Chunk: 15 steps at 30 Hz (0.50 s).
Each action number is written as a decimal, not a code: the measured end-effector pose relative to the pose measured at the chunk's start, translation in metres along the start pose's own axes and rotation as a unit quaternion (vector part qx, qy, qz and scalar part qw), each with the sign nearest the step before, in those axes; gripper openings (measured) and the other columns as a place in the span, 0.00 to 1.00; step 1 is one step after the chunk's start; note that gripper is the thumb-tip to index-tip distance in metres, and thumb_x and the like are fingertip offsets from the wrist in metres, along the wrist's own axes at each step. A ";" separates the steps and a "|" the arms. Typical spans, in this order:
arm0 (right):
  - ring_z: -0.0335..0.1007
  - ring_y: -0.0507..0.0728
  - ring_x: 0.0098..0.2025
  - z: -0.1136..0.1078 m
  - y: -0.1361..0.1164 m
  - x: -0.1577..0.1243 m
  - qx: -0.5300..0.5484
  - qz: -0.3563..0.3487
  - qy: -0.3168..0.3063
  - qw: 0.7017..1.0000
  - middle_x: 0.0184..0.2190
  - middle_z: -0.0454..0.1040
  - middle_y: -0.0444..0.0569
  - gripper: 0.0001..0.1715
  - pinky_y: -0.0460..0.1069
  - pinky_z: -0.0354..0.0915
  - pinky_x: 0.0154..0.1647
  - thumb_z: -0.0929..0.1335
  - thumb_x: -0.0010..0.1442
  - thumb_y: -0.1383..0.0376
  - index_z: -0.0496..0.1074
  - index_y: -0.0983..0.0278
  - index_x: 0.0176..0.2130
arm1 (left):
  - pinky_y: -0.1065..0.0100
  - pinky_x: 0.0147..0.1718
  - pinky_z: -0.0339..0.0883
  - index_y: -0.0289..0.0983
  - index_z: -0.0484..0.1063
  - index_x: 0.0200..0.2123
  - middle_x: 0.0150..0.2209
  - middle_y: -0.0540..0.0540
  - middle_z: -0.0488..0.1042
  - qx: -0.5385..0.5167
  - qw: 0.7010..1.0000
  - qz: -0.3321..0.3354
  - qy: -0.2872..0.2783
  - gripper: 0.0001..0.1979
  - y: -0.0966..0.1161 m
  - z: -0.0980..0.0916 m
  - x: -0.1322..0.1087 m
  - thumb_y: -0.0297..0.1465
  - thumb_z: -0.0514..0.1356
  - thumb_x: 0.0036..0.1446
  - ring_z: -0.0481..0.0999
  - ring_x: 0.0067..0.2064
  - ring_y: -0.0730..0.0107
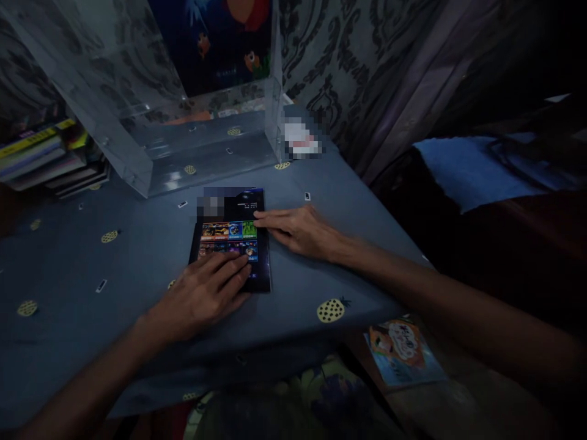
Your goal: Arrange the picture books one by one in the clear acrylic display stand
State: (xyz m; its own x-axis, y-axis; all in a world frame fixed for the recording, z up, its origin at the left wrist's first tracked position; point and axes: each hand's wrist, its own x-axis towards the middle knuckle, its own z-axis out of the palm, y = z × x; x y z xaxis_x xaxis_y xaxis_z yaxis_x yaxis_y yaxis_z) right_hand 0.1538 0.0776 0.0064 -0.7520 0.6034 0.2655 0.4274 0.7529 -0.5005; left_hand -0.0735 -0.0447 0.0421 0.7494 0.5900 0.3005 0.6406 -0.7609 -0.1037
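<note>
A dark book (261, 256) with small colourful pictures on its upper face lies on the table in front of me. Across its lower left part rests my left hand (206, 290), fingers stretched out flat over the pictures. My right hand (300, 229) comes in from the right, its extended fingertips touching the book's right side near the upper pictures. Neither hand is wrapped around anything. Part of the book's lower left is hidden under my left hand, and its upper left is blurred out.
A clear acrylic stand (206, 146) stands behind the book, with a dark blue book (215, 55) upright in it. Stacked books (46, 153) lie at the left. A pineapple-print cloth (137, 256) covers the table. Below its right edge lies a colourful packet or booklet (403, 351).
</note>
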 end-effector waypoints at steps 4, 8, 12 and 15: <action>0.76 0.60 0.54 0.002 -0.016 -0.020 0.068 -0.018 -0.007 0.997 0.56 0.75 0.47 0.20 0.56 0.72 0.54 0.65 0.64 0.71 0.77 0.59 0.52 | 0.57 0.46 0.77 0.32 0.75 0.49 0.48 0.40 0.80 -0.009 1.000 0.005 0.019 0.12 -0.002 0.000 -0.001 0.29 0.57 0.66 0.79 0.51 0.57; 0.77 0.59 0.53 0.001 -0.028 -0.035 0.098 -0.020 -0.017 0.995 0.56 0.76 0.46 0.21 0.55 0.73 0.53 0.66 0.62 0.72 0.77 0.57 0.52 | 0.59 0.46 0.78 0.34 0.75 0.49 0.45 0.42 0.81 -0.039 0.999 0.002 0.034 0.12 -0.004 -0.001 0.001 0.27 0.56 0.66 0.79 0.50 0.59; 0.78 0.58 0.52 0.001 -0.037 -0.043 0.127 -0.024 -0.019 0.991 0.53 0.78 0.46 0.22 0.54 0.74 0.52 0.65 0.62 0.72 0.76 0.58 0.53 | 0.61 0.45 0.78 0.31 0.76 0.46 0.42 0.41 0.82 -0.039 0.998 0.010 0.043 0.11 -0.005 -0.004 0.005 0.26 0.56 0.66 0.80 0.47 0.60; 0.78 0.58 0.51 0.002 -0.044 -0.050 0.133 -0.032 -0.007 0.991 0.52 0.78 0.50 0.22 0.53 0.74 0.50 0.65 0.63 0.71 0.75 0.61 0.55 | 0.60 0.44 0.78 0.31 0.76 0.46 0.43 0.41 0.81 -0.044 0.998 0.007 0.039 0.11 -0.004 -0.004 0.005 0.26 0.56 0.65 0.80 0.47 0.60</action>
State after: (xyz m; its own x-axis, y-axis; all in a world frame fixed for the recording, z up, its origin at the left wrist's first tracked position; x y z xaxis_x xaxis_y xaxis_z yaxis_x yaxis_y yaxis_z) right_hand 0.1717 0.0140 0.0139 -0.7809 0.5518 0.2927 0.2330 0.6921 -0.6831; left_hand -0.0729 -0.0393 0.0477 0.7400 0.5596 0.3731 0.6110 -0.7912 -0.0250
